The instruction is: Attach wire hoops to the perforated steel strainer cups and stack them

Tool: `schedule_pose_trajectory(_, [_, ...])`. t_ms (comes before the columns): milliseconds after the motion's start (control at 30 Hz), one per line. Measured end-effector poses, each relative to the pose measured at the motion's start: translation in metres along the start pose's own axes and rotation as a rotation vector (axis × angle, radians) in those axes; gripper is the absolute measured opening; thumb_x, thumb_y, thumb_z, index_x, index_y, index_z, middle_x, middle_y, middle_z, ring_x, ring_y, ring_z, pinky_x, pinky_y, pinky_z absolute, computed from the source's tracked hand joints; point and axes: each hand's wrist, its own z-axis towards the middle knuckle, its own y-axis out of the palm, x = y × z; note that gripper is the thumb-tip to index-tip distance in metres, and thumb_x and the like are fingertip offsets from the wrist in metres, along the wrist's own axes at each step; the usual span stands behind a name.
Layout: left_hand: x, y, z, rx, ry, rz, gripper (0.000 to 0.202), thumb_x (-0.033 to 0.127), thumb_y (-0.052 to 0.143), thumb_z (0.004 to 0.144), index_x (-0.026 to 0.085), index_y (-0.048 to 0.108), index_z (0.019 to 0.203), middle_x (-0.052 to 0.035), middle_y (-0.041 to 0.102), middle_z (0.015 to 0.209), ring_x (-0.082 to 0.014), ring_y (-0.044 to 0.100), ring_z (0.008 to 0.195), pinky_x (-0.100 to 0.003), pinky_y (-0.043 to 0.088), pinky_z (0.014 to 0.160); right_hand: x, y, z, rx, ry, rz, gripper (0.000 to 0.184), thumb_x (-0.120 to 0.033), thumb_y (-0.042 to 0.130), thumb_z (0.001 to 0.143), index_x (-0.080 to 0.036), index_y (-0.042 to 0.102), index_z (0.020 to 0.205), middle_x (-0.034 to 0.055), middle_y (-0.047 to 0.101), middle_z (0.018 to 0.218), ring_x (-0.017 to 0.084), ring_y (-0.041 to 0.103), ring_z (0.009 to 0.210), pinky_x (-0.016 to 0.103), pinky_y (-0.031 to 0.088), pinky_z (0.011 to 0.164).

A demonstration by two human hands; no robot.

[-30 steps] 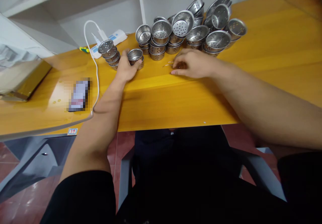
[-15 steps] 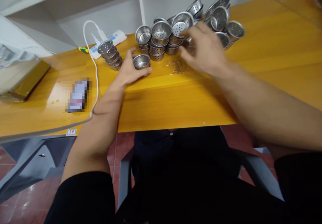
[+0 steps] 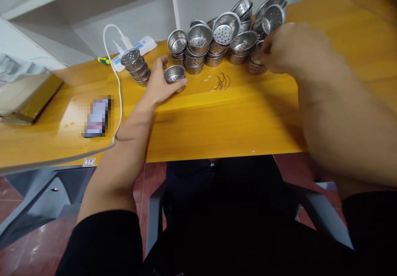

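My left hand [image 3: 159, 84] curves around a small perforated metal strainer cup [image 3: 175, 73] on the table, with the thumb along its front and the fingers at its left. At the right end of the stacked strainer cups [image 3: 200, 38], my right hand [image 3: 291, 48] is closed at the rim of another cup [image 3: 257, 67], its fingertips partly blurred. That cup stands low in front of the pile, and my hand hides part of it. Several thin curved wires [image 3: 220, 82] lie on the table between my hands.
A leaning stack of cups [image 3: 136, 67] stands left of my left hand. Behind it are a white power strip [image 3: 145, 44] and a white cable [image 3: 119, 98]. A phone [image 3: 98, 117] and a box [image 3: 27, 90] lie further left.
My right hand has moved right, from above the middle cups to the right end of the pile. A cup there now sits further left and nearer me. My left hand stays in place.
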Motion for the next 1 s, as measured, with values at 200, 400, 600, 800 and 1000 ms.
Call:
schedule_pose_trajectory(200, [0.004,-0.001,0.005,0.109,0.121,0.077,0.132,0.122,0.077,0.089,0.032,0.045,0.182,-0.0127,0.064,0.187,-0.0445,0.055,0.178,-0.085,0.045,0.153,-0.045,-0.042,-0.039,0.158,0.129,-0.008,0.033,-0.017,0.079,0.118,-0.017,0.091,0.149,0.0234,0.088,0.149,0.050,0.084,0.148,0.069,0.071,0.126])
schedule_pose_trajectory(400, [0.054,-0.011,0.005,0.138,0.352,0.090,0.108,0.106,0.080,0.100,0.045,0.047,0.183,-0.0118,0.056,0.194,-0.0487,0.047,0.188,-0.077,0.041,0.160,-0.053,-0.025,-0.043,0.343,-0.370,0.320,0.013,-0.027,0.069,0.124,-0.031,0.079,0.132,0.0155,0.085,0.146,0.035,0.078,0.149,0.054,0.059,0.136])
schedule_pose_trajectory(600, [0.088,0.012,-0.002,-0.072,0.365,0.068,0.110,0.076,0.091,0.104,0.041,0.040,0.196,-0.0119,0.047,0.204,-0.0494,0.039,0.195,-0.075,0.038,0.163,-0.085,0.033,-0.046,0.242,-0.743,0.658,0.038,-0.069,0.064,0.129,-0.033,0.074,0.122,0.0137,0.081,0.129,0.036,0.076,0.121,0.059,0.065,0.115])
schedule_pose_trajectory(800, [0.083,0.018,-0.002,-0.065,0.402,0.056,0.092,0.064,0.084,0.111,0.039,0.048,0.192,-0.0153,0.060,0.193,-0.0511,0.056,0.183,-0.074,0.046,0.159,-0.091,0.054,-0.039,0.195,-0.828,0.705,0.053,-0.089,0.071,0.119,-0.038,0.084,0.131,0.0130,0.081,0.129,0.045,0.075,0.125,0.070,0.068,0.114])
schedule_pose_trajectory(1000, [0.079,0.013,-0.001,-0.024,0.433,0.073,0.083,0.056,0.079,0.116,0.041,0.047,0.190,-0.0161,0.058,0.191,-0.0477,0.055,0.183,-0.071,0.044,0.160,-0.080,0.044,-0.038,0.200,-0.769,0.692,0.050,-0.088,0.073,0.115,-0.047,0.089,0.139,0.0142,0.079,0.139,0.051,0.069,0.139,0.080,0.061,0.126])
